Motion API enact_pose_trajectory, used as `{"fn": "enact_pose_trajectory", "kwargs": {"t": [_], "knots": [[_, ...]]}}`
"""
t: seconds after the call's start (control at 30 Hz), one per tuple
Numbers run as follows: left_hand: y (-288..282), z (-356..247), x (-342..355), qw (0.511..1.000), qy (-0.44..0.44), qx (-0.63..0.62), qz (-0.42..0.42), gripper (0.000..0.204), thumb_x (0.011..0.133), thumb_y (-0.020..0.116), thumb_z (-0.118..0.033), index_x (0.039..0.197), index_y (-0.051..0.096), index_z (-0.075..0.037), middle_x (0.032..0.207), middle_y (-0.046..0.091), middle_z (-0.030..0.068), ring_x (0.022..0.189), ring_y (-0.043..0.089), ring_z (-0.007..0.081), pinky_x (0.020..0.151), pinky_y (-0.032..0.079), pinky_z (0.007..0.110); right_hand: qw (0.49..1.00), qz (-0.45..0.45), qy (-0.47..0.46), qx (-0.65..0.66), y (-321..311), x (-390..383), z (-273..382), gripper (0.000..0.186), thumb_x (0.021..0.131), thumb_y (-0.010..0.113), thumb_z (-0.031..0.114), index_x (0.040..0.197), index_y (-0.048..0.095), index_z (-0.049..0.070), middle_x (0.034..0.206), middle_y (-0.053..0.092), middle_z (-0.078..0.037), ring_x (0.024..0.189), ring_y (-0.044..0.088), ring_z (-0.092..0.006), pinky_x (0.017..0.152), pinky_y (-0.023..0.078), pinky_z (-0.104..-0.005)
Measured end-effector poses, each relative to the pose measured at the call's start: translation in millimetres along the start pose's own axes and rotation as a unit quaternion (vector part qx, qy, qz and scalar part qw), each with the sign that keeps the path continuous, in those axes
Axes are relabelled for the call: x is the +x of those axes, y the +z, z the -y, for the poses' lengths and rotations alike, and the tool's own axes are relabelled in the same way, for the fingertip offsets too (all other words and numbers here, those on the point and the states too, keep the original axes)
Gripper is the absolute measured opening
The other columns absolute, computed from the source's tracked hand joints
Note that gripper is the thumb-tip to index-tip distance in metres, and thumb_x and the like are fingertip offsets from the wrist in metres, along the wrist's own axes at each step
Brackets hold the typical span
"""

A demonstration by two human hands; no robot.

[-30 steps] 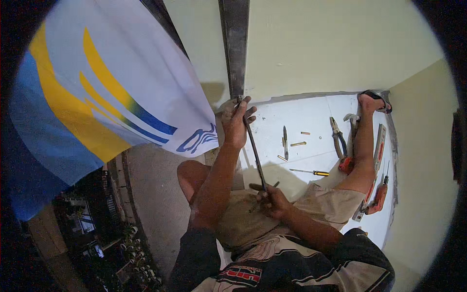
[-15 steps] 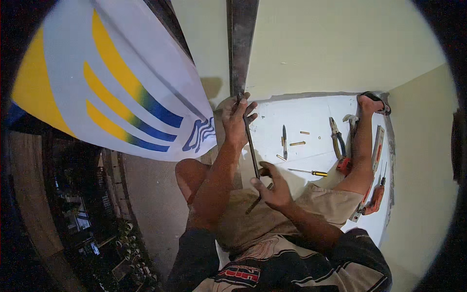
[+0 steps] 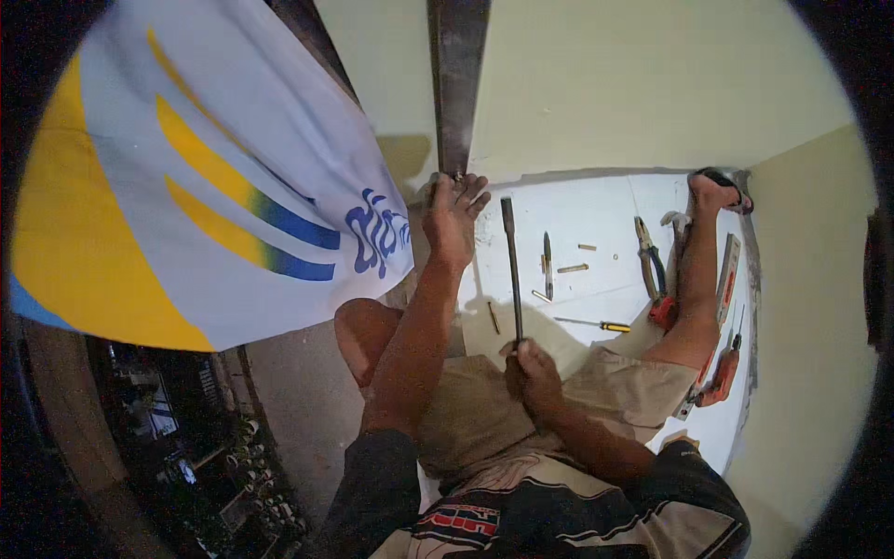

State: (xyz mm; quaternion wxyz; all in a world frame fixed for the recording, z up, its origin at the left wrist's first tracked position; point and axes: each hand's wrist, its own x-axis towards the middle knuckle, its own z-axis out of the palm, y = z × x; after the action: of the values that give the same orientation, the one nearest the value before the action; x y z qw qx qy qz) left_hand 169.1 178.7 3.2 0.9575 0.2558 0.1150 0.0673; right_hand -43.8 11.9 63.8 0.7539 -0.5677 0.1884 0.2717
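Observation:
My right hand [image 3: 535,374] is closed around the lower end of a long dark socket wrench [image 3: 514,270]. The wrench stands out forward from my fist, its thicker socket end apart from my other hand. Up at the foot of a dark post [image 3: 459,93], my left hand [image 3: 453,219] is raised with its fingers spread. Its fingertips are beside a small bolt [image 3: 458,176] at the post's lower end; whether they touch it I cannot tell. Several brass-coloured bolts, among them one long bolt [image 3: 494,318], lie on the white floor [image 3: 596,284].
Right of the wrench lie a pointed dark tool [image 3: 548,265], a yellow-handled screwdriver [image 3: 615,327], pliers [image 3: 647,244], a hammer [image 3: 674,221], a level [image 3: 726,270] and a red power drill [image 3: 720,377]. A white, yellow and blue banner [image 3: 279,158] hangs at left. Pale walls [image 3: 643,84] border the floor.
The socket wrench has swung right, away from the post and my left hand, which has let go of it. My right hand has closed on its lower end. The banner has shifted.

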Motion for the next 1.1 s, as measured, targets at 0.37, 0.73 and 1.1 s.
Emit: {"fn": "enact_pose_trajectory", "kwargs": {"t": [0.37,0.73,1.1], "knots": [[7,-14,-10,0.991,-0.092,0.091,-0.015,0.035,0.097,0.059,-0.043,0.112,0.059,-0.011,0.109,0.067,0.0070,0.096,0.063,0.0213,0.081,0.046,0.036,0.998,-0.025,0.013,-0.059,-18,28,-6,0.034,0.105,0.048,0.035,0.105,0.060,0.003,0.055,0.038,0.005,0.042,0.029,-0.0063,0.039,0.025,-0.0264],[0,-15,-1,0.989,-0.113,0.100,0.003,0.035,0.096,0.061,-0.040,0.115,0.063,-0.010,0.112,0.067,0.0064,0.094,0.061,0.0210,0.085,0.046,0.036,0.919,-0.090,-0.215,-0.320,-32,32,26,0.046,0.106,0.045,0.024,0.145,0.043,0.002,0.065,0.042,0.004,0.060,0.039,-0.0058,0.055,0.036,-0.0239],[2,-18,-7,0.988,-0.133,-0.025,-0.072,0.026,0.098,0.062,-0.031,0.114,0.059,-0.011,0.101,0.062,0.0031,0.090,0.058,0.0178,0.079,0.047,0.034,0.851,-0.053,-0.255,-0.455,-27,47,40,0.048,0.100,0.047,0.008,0.148,0.043,0.009,0.127,0.061,-0.027,0.114,0.064,-0.0384,0.089,0.054,-0.0423]]}}
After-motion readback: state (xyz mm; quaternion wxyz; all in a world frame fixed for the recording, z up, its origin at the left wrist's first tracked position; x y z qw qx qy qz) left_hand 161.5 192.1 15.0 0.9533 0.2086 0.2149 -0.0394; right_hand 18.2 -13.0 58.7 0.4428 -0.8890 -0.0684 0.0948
